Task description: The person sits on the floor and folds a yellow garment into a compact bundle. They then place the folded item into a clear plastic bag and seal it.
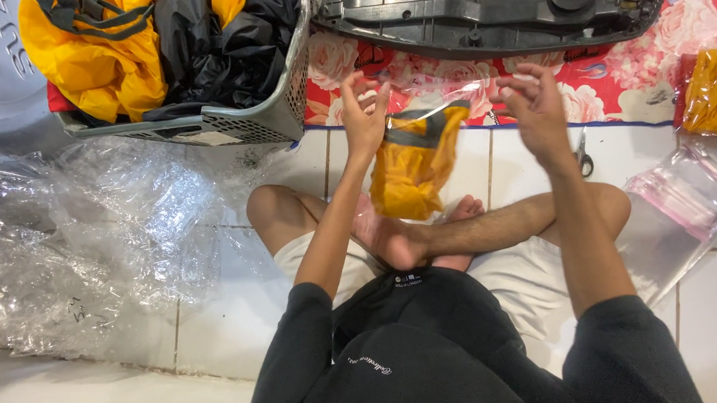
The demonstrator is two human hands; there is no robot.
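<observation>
I sit cross-legged on a white tiled floor. My left hand (363, 113) and my right hand (536, 109) are raised in front of me, each pinching a top corner of a clear plastic bag (451, 97). Inside the bag hangs a folded yellow garment (413, 163) with a dark grey band, sagging down between my hands above my crossed feet.
A grey mesh basket (250, 121) holds yellow and black garments at upper left. Crumpled clear plastic sheeting (86, 237) lies left. A black plastic panel (487, 10) rests on a red floral cloth (611, 78). Scissors (584, 155), a clear bag stack (681, 203) and a bagged yellow garment (712, 89) lie right.
</observation>
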